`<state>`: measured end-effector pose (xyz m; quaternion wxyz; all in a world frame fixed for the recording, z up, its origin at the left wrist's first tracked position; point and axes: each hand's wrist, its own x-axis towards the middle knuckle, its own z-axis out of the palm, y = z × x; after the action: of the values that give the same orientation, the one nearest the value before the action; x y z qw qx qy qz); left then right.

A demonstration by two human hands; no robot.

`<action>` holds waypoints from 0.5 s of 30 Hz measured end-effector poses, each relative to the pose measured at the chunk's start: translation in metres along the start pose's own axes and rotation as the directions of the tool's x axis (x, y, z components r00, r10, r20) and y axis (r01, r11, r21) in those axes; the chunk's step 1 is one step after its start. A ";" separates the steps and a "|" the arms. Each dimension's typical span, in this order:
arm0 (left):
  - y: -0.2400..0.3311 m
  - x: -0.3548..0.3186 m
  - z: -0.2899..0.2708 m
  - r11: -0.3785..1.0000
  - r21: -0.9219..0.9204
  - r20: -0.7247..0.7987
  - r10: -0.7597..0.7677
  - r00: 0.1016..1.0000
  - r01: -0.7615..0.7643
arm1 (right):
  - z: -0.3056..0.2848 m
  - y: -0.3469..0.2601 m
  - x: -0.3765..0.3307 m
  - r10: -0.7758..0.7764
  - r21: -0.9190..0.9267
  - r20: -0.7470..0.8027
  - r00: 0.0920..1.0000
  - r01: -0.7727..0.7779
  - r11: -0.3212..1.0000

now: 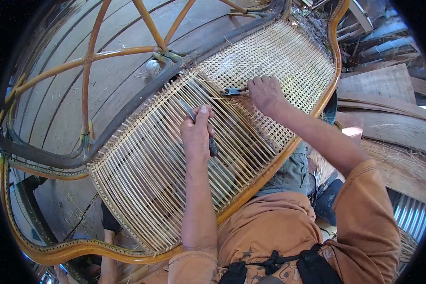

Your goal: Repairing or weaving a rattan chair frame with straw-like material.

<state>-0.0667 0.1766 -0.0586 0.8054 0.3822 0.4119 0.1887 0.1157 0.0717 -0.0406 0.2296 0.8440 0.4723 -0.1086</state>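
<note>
My left hand (197, 135) is closed around a knife, held above the cane strands. The knife's narrow metal blade (186, 110) points away and to the left, and its dark handle (213, 147) shows below my fingers. My right hand (266, 96) grips a pair of pliers (233, 91), with the metal jaws pointing left over the woven part. Under both hands lies a cane panel in a curved rattan frame (265, 177). Its left part holds parallel single strands (147, 170) with gaps between them; its right part is a close open-weave mesh (269, 52).
Bent rattan poles (87, 90) rise at the upper left, joined to a dark pole. A whitish round object (153, 67) rests on the plank floor (57, 57). Wooden boards (388, 123) and scraps lie at right. A bare limb (110, 260) shows beneath the frame at lower left.
</note>
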 end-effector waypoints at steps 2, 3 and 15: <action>0.000 0.001 -0.001 1.000 0.000 0.007 0.002 1.000 -0.002 | -0.027 0.000 0.004 -0.051 -0.086 0.019 0.999 0.053 0.995; 0.001 0.000 -0.001 1.000 -0.002 0.005 0.000 1.000 0.000 | -0.033 0.001 0.009 -0.100 -0.169 0.036 0.994 0.105 0.980; 0.003 0.006 0.006 0.997 0.078 -0.035 0.001 0.999 0.002 | -0.094 0.013 -0.002 -0.001 0.048 0.381 0.925 -0.019 0.999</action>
<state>-0.0580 0.1795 -0.0576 0.7826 0.4101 0.4330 0.1788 0.1224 0.1108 0.0457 0.2958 0.8147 0.4120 -0.2810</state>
